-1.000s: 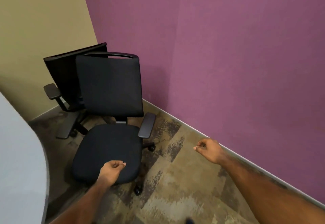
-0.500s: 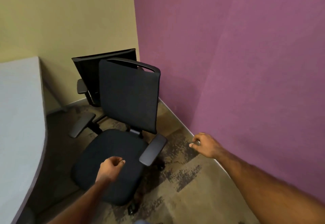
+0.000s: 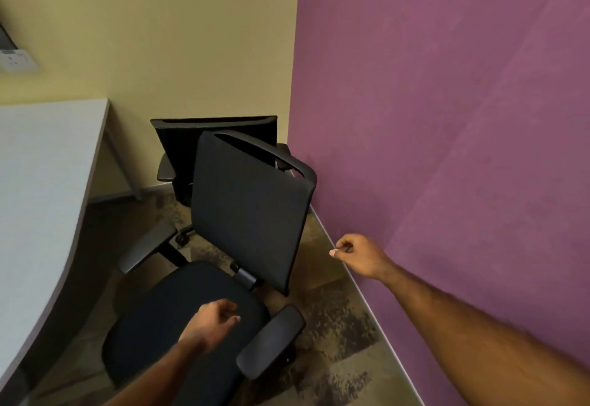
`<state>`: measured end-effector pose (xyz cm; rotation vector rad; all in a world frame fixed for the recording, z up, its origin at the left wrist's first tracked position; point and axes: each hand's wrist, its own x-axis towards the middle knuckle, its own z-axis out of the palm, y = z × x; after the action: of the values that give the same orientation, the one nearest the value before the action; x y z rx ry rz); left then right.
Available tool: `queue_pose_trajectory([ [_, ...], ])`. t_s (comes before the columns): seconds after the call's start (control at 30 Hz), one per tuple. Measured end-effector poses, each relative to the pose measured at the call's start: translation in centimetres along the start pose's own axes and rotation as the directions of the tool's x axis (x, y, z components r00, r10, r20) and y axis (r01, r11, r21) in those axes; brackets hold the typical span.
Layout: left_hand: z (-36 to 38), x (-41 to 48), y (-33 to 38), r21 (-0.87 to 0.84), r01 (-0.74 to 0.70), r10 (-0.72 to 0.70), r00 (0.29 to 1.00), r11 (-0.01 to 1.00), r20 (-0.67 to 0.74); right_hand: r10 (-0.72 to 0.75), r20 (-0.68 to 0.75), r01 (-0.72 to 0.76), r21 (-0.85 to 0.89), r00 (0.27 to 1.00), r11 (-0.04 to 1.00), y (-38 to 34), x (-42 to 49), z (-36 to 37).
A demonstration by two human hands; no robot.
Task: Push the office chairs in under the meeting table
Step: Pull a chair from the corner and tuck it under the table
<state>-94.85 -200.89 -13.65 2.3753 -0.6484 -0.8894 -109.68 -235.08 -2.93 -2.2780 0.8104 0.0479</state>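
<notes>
Head view, left grip curled, empty, over chair

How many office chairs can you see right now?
2. The near chair stands out on the carpet between the table and the purple wall; the far chair sits behind it in the corner, partly hidden.

near chair: matt black woven cloth on back and seat, armrest pads smooth dull grey plastic, back frame smooth black plastic; chair behind it: back looks like black mesh, slight sheen; table left of near chair: smooth matt pale grey laminate; carpet under near chair: rough, mottled brown/black pile; wall right of it: purple, fine-textured matt; wall behind: smooth matt cream paint
</notes>
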Motion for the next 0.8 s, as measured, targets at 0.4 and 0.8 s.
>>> queue_pose_trajectory([
  [0.4,-5.4,8.4,9.2,-0.046,-0.014,0.003,0.975,0.999,-0.224,-0.078,-0.008,0.078,0.165,0.997,0.983,-5.7,18.4,-4.4],
  [0.8,-7.6,15.1,24.9,-0.14,-0.184,0.069,0.809,0.973,-0.584,-0.181,0.335,0.057,0.349,0.925,0.935,-7.8,26.6,-5.5],
])
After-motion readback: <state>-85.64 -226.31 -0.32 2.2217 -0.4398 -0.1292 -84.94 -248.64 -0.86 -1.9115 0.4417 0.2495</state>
